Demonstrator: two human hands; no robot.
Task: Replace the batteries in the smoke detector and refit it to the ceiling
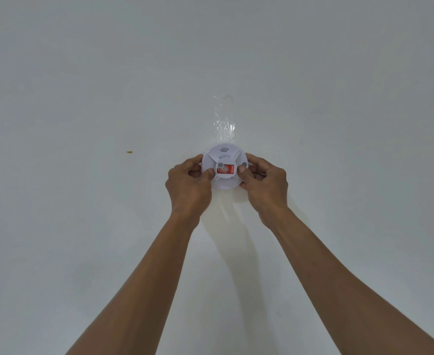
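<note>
My left hand (189,179) and right hand (263,179) grip the rim of the round white plastic smoke detector (225,165) against the white ceiling (82,85); light, rigid, smooth, best held at its edge.

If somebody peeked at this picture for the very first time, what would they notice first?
Most likely the round white smoke detector in the middle, against the pale ceiling, with a bright red sticker on its face. The left hand and right hand grip its two sides, arms reaching up from below. Just beyond it a strip of shiny clear tape glints on the ceiling.
</note>
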